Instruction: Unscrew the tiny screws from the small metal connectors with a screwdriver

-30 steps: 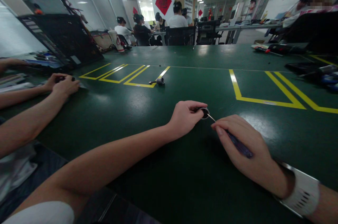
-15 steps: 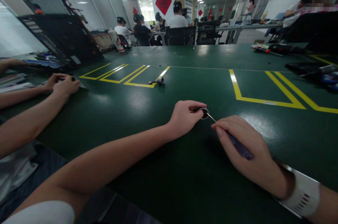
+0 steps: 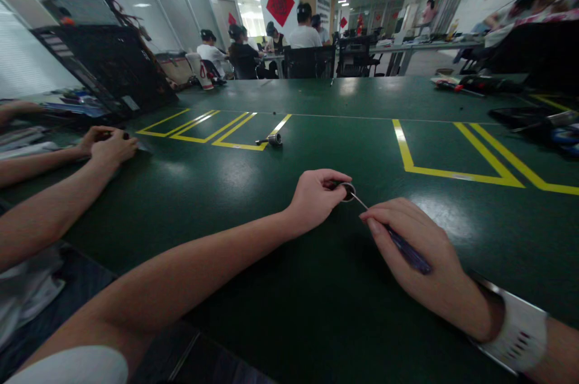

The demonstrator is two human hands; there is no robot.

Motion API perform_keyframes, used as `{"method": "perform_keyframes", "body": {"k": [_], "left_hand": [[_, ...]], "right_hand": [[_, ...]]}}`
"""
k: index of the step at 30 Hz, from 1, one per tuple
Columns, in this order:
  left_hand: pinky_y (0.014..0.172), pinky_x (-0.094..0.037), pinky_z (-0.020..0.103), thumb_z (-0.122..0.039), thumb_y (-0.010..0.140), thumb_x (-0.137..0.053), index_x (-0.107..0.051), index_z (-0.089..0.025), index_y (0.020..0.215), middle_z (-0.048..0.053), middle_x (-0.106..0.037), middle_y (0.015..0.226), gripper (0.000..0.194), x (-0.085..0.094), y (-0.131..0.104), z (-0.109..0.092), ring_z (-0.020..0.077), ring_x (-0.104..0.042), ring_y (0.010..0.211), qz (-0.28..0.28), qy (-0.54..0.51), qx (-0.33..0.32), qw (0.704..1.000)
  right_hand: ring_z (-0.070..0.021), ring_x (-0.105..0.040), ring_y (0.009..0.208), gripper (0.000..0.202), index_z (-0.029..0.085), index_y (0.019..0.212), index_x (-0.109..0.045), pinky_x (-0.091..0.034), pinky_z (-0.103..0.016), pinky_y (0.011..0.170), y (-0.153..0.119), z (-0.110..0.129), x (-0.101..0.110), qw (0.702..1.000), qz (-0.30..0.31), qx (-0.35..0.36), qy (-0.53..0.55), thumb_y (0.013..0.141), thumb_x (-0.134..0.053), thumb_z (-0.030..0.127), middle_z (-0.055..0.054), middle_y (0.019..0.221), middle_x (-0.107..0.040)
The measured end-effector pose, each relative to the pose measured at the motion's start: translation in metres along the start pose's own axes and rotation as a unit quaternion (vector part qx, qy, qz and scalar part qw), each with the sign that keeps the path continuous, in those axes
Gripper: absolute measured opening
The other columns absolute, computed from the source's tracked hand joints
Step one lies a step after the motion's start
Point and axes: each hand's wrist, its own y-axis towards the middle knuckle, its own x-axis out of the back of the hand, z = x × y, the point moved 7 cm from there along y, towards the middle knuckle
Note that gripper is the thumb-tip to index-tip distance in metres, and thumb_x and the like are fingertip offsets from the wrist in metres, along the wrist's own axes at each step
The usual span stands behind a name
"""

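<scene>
Between the thumb and fingers of my left hand (image 3: 316,198) is a small round metal part (image 3: 348,192), its open ring end facing right. My right hand (image 3: 414,251) grips a screwdriver by its dark purple translucent handle (image 3: 411,250). The thin metal shaft (image 3: 360,201) points up and left, and its tip reaches into the ring's opening; what it touches inside is hidden. Farther off on the green table (image 3: 271,287), a metal piece with a round cup end and a thin stem (image 3: 271,140) lies at a yellow tape line.
Yellow tape outlines (image 3: 465,176) mark the tabletop. At left, another person's hands (image 3: 108,146) hold something small and dark. A large black equipment case (image 3: 104,70) stands back left. Tools, including a dark pouch (image 3: 515,117), lie at right. Several people sit at farther tables.
My left hand and the metal part have shifted slightly left and up. The screwdriver has moved slightly left with them, its tip still at the ring.
</scene>
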Motion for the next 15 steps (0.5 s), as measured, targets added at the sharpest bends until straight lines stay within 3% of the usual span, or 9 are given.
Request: {"method": "perform_keyframes", "body": {"k": [3, 10, 15], "left_hand": [[0.072, -0.055, 0.028, -0.009, 0.069, -0.059, -0.068, -0.01, 0.085, 0.007, -0.071, 0.079, 0.018, 0.011, 0.009, 0.008, 0.0143, -0.067, 0.072, -0.038, 0.004, 0.002, 0.999], [0.062, -0.054, 0.026, -0.008, 0.069, -0.058, -0.067, -0.011, 0.087, 0.005, -0.067, 0.079, 0.02, 0.058, 0.038, 0.028, 0.012, -0.063, 0.066, -0.174, 0.005, 0.027, 0.984], [0.067, -0.054, 0.027, -0.006, 0.068, -0.058, -0.067, -0.011, 0.089, 0.005, -0.065, 0.084, 0.024, 0.087, 0.049, 0.04, 0.0117, -0.061, 0.068, -0.232, -0.009, 0.069, 0.97]], "right_hand": [[-0.0189, -0.057, 0.081, 0.02, 0.019, 0.098, -0.058, -0.047, -0.035, 0.069, -0.001, 0.001, 0.0, 1.0, 0.0, 0.006, 0.005, 0.083, -0.049, 0.01, -0.006, 0.086, -0.062], [-0.0178, -0.057, 0.081, 0.019, 0.019, 0.098, -0.059, -0.047, -0.034, 0.07, -0.001, -0.001, -0.004, 1.0, 0.021, -0.002, 0.021, 0.084, -0.049, 0.012, -0.005, 0.087, -0.063], [-0.0177, -0.058, 0.081, 0.019, 0.019, 0.099, -0.059, -0.048, -0.034, 0.07, -0.003, -0.001, -0.005, 0.999, 0.035, -0.007, 0.03, 0.085, -0.047, 0.013, -0.005, 0.086, -0.063]]}}
